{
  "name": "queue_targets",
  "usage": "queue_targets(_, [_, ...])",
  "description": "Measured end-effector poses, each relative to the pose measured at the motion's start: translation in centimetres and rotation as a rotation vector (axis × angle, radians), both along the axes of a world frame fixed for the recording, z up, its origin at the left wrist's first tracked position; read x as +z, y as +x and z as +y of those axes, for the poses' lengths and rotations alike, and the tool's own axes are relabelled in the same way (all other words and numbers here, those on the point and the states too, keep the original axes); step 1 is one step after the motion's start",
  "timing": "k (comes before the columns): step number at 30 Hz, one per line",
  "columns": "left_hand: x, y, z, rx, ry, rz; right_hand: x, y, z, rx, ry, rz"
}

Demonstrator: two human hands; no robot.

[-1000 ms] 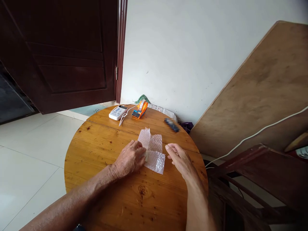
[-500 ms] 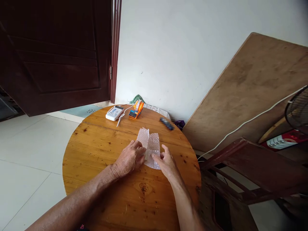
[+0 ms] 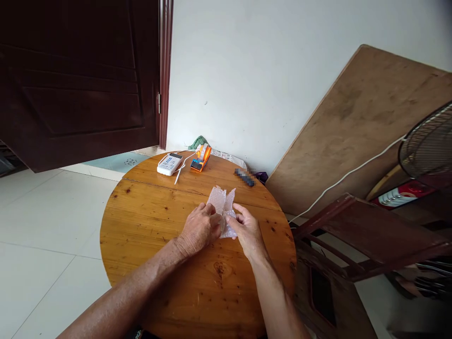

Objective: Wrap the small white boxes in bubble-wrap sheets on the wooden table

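Note:
A piece of clear bubble wrap (image 3: 216, 199) lies on the round wooden table (image 3: 148, 212), its upper end split into two flaps. My left hand (image 3: 202, 225) is closed on its left side, fingers bent over the sheet. On the right edge, my right hand (image 3: 246, 230) pinches the wrap between thumb and fingers. Part of the sheet is hidden behind my left fingers, and whether anything lies inside it cannot be made out.
Toward the back of the table are a white device (image 3: 169, 165) with a cable, an orange tape dispenser (image 3: 201, 158) and a blurred dark object (image 3: 244, 177). A wooden chair (image 3: 384, 235) and a fan (image 3: 427, 146) stand at the right.
The right part of the bubble wrap has folded inward and looks narrower. My right hand has closed on its edge. The whole view has shifted slightly.

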State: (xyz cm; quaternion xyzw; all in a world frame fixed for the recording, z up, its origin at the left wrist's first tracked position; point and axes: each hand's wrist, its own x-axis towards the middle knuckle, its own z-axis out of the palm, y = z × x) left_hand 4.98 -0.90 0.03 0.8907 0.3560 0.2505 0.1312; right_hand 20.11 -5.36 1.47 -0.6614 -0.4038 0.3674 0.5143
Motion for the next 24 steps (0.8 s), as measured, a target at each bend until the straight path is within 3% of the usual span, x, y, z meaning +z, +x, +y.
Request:
queue_targets(8, [-0.5, 0.3, 0.2, 0.001, -0.108, -0.076, 0.7, -1.3, 0.5, 0.018, 0.058, 0.019])
queue_targets(14, [-0.4, 0.4, 0.0, 0.033, -0.256, -0.216, 1.1, -2.1, 0.5, 0.017, 0.013, -0.002])
queue_targets(17, [-0.6, 0.2, 0.2, 0.007, -0.353, -0.328, 1.3, -1.8, 0.2, 0.094, -0.013, -0.054])
queue_targets(22, [-1.2, -0.1, 0.9, -0.004, -0.668, -0.516, 1.1, -0.9, -0.3, 0.266, -0.013, -0.129])
queue_targets(24, [-1.3, -0.1, 0.9, 0.041, -0.662, -0.523, 1.1, -0.8, -0.2, 0.325, -0.02, -0.201])
